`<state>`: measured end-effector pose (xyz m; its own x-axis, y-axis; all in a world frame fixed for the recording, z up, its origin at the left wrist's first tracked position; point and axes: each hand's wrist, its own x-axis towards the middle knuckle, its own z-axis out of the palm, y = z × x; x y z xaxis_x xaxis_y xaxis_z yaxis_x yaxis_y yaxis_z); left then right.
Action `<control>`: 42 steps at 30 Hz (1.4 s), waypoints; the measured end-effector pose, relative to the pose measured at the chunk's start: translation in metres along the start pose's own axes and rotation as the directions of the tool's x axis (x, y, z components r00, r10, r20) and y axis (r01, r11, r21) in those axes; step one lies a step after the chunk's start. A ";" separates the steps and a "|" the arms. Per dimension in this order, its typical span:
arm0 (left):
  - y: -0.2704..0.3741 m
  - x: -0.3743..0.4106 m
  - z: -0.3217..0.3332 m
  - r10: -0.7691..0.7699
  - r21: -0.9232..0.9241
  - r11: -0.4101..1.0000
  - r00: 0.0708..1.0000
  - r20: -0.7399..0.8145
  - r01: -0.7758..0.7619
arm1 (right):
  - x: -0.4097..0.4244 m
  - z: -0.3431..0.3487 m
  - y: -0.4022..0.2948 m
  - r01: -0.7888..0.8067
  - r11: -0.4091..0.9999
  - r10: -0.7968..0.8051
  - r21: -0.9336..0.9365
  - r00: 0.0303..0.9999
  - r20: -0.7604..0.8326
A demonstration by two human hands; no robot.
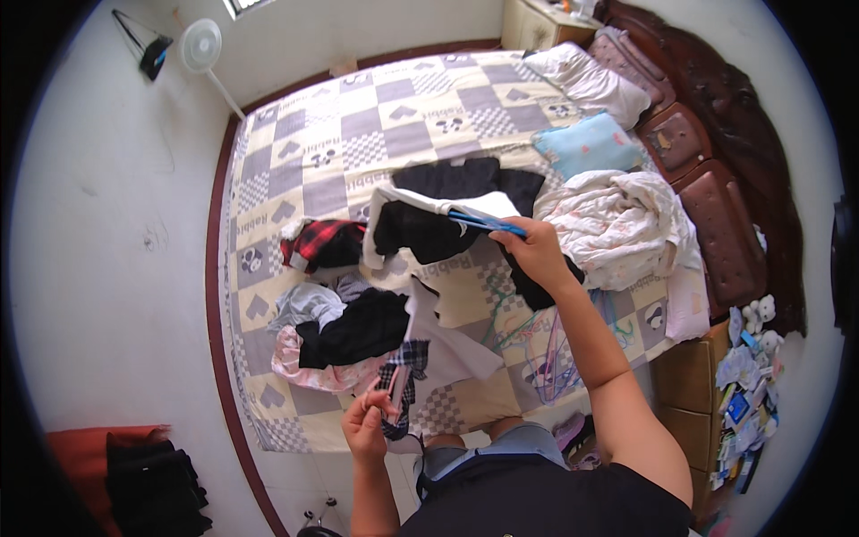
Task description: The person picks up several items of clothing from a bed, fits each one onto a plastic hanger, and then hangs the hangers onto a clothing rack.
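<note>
My right hand [530, 248] is closed around blue hangers [484, 221]; a white garment [402, 198] hangs from them above black clothes [429, 231] on the bed. Low at the bed's near edge, my left hand [368, 419] grips a pink hanger [397, 396]; beside it are a dark checked cloth [415, 359] and a pale garment [449, 349]. Just beyond lies a heap with a black garment [362, 329], a pink garment [295, 359] and a light grey one [305, 305]. A red and black plaid garment [329, 241] lies farther back. Loose coloured hangers [553, 356] rest under my right forearm.
The bed has a checked sheet [376, 111]. A blue pillow [590, 144], a white pillow [584, 84] and a crumpled floral quilt [611, 225] lie near the brown headboard [731, 114]. A wooden cabinet [684, 376] stands at the right, a white fan [201, 45] at the far left corner.
</note>
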<state>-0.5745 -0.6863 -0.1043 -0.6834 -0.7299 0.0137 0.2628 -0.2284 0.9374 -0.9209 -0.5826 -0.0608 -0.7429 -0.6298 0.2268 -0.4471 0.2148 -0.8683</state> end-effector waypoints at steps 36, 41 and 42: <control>0.106 -0.207 0.141 -0.023 0.007 0.999 0.350 0.936 0.046 | -0.473 0.027 -0.244 -0.067 0.740 0.524 0.669 0.682 -0.511; 0.108 -0.266 0.141 -0.042 0.032 0.998 0.169 0.985 0.059 | -0.534 0.040 -0.261 0.037 0.782 0.511 0.622 0.533 -0.675; 0.111 -0.282 0.142 -0.038 0.035 0.999 0.098 0.994 0.033 | -0.552 0.044 -0.258 0.014 0.807 0.513 0.591 0.480 -0.712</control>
<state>-0.4494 -0.4145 0.0451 -0.7542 0.5779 0.3118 0.2162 -0.2299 0.9489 -0.3738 -0.3233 0.0191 -0.9405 0.3392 -0.0225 -0.0768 -0.2763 -0.9580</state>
